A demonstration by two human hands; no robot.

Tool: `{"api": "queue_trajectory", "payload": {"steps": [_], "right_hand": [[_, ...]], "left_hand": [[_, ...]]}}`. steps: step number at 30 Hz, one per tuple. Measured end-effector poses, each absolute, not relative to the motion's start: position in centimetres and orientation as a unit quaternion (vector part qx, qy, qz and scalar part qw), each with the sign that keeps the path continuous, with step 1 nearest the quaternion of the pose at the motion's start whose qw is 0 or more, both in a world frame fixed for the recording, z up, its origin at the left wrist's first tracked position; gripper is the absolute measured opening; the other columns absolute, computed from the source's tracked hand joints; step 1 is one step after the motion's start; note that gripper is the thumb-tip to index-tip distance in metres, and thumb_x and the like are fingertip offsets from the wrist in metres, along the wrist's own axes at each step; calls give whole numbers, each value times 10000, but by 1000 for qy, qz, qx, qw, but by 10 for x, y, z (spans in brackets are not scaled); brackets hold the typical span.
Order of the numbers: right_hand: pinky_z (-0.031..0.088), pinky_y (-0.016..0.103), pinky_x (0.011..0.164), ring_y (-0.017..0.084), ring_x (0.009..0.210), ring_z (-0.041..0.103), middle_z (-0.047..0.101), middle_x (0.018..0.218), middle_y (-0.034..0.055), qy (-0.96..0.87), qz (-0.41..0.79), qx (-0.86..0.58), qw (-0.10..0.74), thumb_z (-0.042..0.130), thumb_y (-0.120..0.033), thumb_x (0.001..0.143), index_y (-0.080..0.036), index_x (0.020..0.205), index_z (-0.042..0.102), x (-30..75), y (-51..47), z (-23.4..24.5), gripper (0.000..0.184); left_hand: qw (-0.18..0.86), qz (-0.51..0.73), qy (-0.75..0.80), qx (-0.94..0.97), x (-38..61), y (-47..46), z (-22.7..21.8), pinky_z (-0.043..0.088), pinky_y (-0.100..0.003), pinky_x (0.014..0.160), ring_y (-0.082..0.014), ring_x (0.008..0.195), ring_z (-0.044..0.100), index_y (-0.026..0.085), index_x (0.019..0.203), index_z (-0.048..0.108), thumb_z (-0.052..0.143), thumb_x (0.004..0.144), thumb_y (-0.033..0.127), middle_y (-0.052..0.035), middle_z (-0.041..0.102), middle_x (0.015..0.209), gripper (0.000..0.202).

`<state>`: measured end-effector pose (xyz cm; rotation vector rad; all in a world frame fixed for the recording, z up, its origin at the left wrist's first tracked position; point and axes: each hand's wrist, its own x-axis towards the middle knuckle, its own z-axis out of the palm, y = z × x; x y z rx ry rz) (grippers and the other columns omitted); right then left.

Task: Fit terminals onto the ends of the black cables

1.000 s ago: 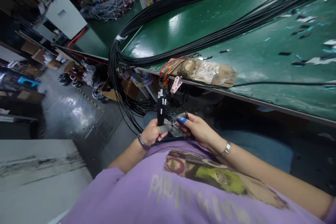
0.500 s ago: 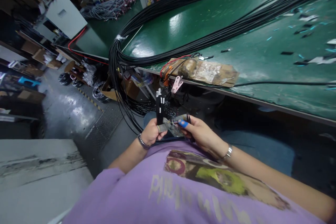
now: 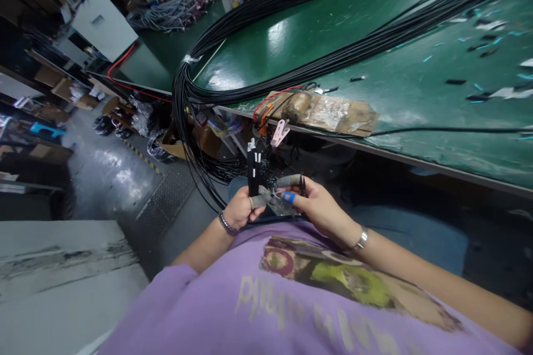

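My left hand (image 3: 240, 209) is closed around a short bundle of black cable ends (image 3: 253, 171) with white tips, held upright in front of my purple shirt. My right hand (image 3: 315, 206), its thumb wrapped in blue tape, is closed on a small tool or wire piece (image 3: 291, 182) next to the bundle. What exactly it pinches is too small to make out. Both hands sit close together below the edge of the green workbench (image 3: 400, 89).
A thick bundle of long black cables (image 3: 258, 8) runs across the bench and loops down over its left edge. A taped brown packet (image 3: 328, 112) with red wires and a pink clip (image 3: 280, 133) lie at the bench edge. Boxes and cable piles crowd the floor at left.
My right hand has shifted slightly up and turned at the bundle. The left hand and the cable ends stay nearly still.
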<state>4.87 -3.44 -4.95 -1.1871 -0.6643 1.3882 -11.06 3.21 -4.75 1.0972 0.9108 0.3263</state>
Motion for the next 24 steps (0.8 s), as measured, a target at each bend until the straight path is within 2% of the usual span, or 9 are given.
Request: {"api": "queue_trajectory", "payload": {"steps": [4, 10, 14, 18, 20, 24], "right_hand": [[444, 247, 550, 128, 640, 559, 653, 769, 17, -296, 578, -507, 567, 755, -382, 578, -197, 801, 581, 48, -31, -48, 338], [394, 226, 476, 106, 550, 509, 613, 685, -9, -293, 591, -508, 554, 739, -386, 580, -198, 796, 567, 44, -27, -50, 333], [434, 245, 506, 125, 580, 537, 621, 701, 1, -321, 558, -517, 564, 702, -379, 620, -204, 814, 565, 43, -27, -55, 295], [485, 284, 588, 156, 639, 576, 653, 738, 22, -410, 461, -551, 562, 617, -324, 698, -209, 821, 580, 45, -27, -57, 172], [487, 302, 634, 172, 681, 589, 670, 770, 34, -490, 376, -565, 547, 558, -241, 727, -213, 830, 601, 48, -29, -56, 115], [471, 316, 685, 192, 742, 580, 695, 845, 58, -694, 229, -506, 458, 494, -60, 644, -220, 785, 631, 54, -35, -52, 253]], "left_hand": [[766, 137, 411, 475, -111, 35, -48, 110, -182, 299, -21, 265, 240, 168, 590, 440, 740, 566, 542, 83, 372, 354, 481], [806, 134, 416, 400, -108, 40, -42, 115, -168, 316, -17, 252, 213, 181, 616, 419, 794, 490, 429, 105, 340, 330, 468], [811, 135, 422, 383, -108, 42, -41, 111, -168, 321, -18, 255, 218, 182, 648, 429, 801, 498, 387, 106, 353, 342, 450], [802, 130, 431, 393, -107, 41, -42, 123, -170, 322, -18, 256, 227, 184, 633, 414, 789, 520, 393, 106, 354, 348, 443], [795, 133, 433, 404, -107, 39, -43, 127, -172, 321, -19, 258, 228, 185, 626, 415, 778, 522, 400, 105, 356, 347, 435], [762, 146, 445, 448, -106, 35, -45, 136, -182, 319, -23, 267, 249, 177, 590, 433, 734, 558, 406, 92, 370, 341, 380]]}}
